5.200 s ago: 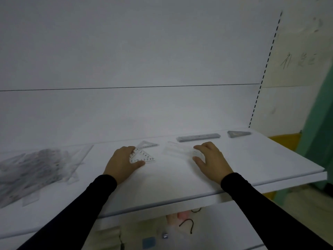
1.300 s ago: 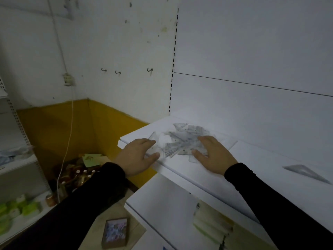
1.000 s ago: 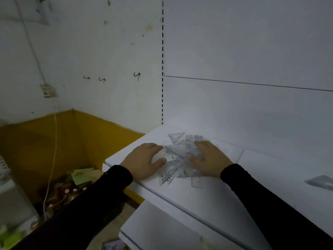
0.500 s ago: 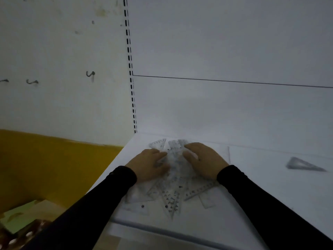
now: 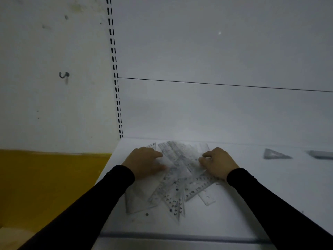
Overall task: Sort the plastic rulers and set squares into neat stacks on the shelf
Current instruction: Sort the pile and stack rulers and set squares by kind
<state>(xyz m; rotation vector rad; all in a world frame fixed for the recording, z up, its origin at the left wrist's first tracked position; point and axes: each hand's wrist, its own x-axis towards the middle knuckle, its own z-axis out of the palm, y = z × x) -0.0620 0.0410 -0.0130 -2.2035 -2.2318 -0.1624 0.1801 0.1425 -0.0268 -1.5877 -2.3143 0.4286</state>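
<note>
Loose heap of clear plastic rulers and set squares [image 5: 177, 179] lying at the left end of a white shelf [image 5: 243, 210], close to the back panel. Pieces crossed at many angles, not aligned. Long rulers in the heap running mostly near-to-far with a lean: one from near left up to far right, another from the right hand down toward the near edge. One pointed triangle tip aimed at the near edge of the shelf. Material transparent, thin, flat, with printed black scale marks; digits "2 3 4 5" legible near the front tip, other numbers too blurred to read.

Left hand [image 5: 144, 162] resting on the left side of the heap, fingers loosely bent and pressing on the pieces; whether anything is pinched cannot be told. Right hand [image 5: 219, 163] on the right side of the heap, fingers curled at the edge of a ruler; a firm grip cannot be confirmed. Both arms in black sleeves.

Further right on the shelf, well apart from the heap: a stack of triangles [image 5: 274, 154], grey in appearance, and beyond it a stack of straight rulers [image 5: 321, 154], long axis left to right, cut off by the frame edge.

Slotted upright [image 5: 115, 69] at the left of the back panel. Wall hook [image 5: 64, 75] on the white wall, yellow band [image 5: 45, 174] below.
</note>
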